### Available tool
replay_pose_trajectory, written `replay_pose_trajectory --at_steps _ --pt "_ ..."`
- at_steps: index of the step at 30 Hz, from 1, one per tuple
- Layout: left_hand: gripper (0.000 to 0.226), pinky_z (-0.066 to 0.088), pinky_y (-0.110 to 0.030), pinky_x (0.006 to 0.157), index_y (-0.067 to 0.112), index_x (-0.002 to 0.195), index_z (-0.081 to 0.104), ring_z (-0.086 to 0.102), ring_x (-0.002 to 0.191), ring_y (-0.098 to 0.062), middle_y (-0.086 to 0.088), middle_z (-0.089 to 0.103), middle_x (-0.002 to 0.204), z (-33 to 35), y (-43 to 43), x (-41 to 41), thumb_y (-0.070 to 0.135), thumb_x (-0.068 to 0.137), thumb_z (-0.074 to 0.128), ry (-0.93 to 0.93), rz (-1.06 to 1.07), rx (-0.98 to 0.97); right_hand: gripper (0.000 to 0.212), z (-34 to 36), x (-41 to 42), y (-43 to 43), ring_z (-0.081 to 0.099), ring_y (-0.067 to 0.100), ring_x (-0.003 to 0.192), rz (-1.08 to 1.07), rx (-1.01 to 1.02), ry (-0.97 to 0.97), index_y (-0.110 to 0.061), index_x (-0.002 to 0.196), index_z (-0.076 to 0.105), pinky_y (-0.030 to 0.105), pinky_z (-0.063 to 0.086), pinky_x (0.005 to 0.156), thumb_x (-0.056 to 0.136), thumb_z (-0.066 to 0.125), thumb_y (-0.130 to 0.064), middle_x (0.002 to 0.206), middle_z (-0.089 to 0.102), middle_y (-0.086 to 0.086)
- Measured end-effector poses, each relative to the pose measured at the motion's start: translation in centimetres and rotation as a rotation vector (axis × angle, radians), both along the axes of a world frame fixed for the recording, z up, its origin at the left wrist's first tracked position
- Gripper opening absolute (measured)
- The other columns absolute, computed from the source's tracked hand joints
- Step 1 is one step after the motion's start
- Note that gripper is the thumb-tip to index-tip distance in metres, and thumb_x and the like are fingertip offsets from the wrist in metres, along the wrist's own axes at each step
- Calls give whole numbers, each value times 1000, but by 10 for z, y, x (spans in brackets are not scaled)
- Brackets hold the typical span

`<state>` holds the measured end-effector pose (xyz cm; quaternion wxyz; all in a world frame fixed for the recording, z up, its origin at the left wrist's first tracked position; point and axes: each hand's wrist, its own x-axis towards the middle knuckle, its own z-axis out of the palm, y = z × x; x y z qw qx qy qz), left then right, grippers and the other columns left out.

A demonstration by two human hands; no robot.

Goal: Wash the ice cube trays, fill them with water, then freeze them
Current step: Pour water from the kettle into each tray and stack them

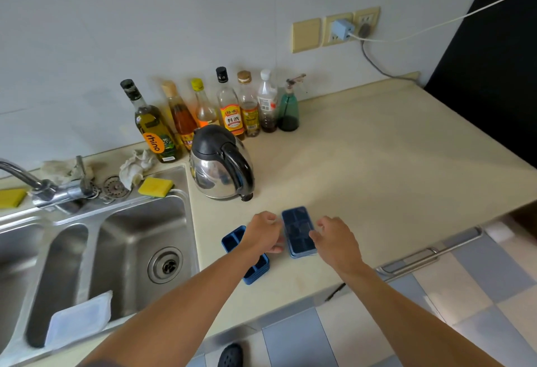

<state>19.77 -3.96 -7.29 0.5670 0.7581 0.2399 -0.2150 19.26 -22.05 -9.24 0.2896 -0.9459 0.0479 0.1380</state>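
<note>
Left hand (263, 234), right hand (337, 243) at either side of blue tray (297, 227)

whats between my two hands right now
A blue ice cube tray lies flat on the counter, left hand at its left edge, right hand at its right edge, in the head view.
</note>
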Motion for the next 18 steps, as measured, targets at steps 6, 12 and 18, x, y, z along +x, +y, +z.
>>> replay_pose_trajectory --at_steps 6,12,18 --pt "25 53 -29 59 26 85 62 65 76 -15 2 68 88 4 63 -16 9 94 46 -252 -22 476 17 31 -13 50 66 19 84 125 260 -99 -12 102 67 39 54 81 99 61 -27 92 70 2" --pt "15 50 -28 69 21 102 68 65 86 -18 -1 70 99 -5 113 -37 18 98 54 -170 -57 574 26 20 -29 87 66 21 98 245 178 80 -9 115 63 34 53 81 102 58 -30 108 70 5" --pt "25 59 -41 88 13 122 66 67 101 -27 -5 69 108 -13 120 -44 18 98 60 -88 -89 367 21 6 -35 100 62 23 89 176 68 168 -8 107 62 36 51 78 100 59 -27 100 67 7"
